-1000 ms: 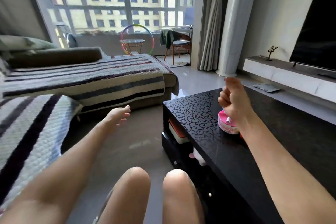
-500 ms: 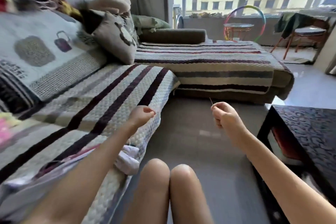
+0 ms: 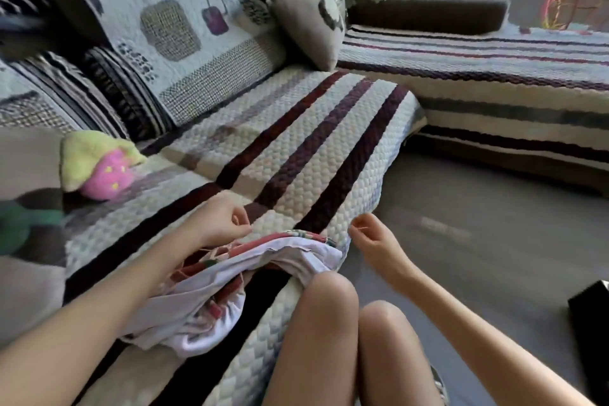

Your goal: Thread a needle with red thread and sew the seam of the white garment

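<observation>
Striped, bumpy quilted covers drape the sofa (image 3: 296, 155), with a pink and green plush toy (image 3: 99, 168) at far left. Next, the left hand (image 3: 220, 221) is curled with fingertips pinched; what it holds is too small to tell. Just below it lies the crumpled white garment (image 3: 211, 290), red-patterned inside. Rightward, the right hand (image 3: 375, 241) pinches a thin needle (image 3: 362, 228) beside the garment's edge.

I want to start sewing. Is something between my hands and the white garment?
Nothing visible. The white garment lies uncovered on the sofa edge, under the left hand; the right hand is beside it.
</observation>
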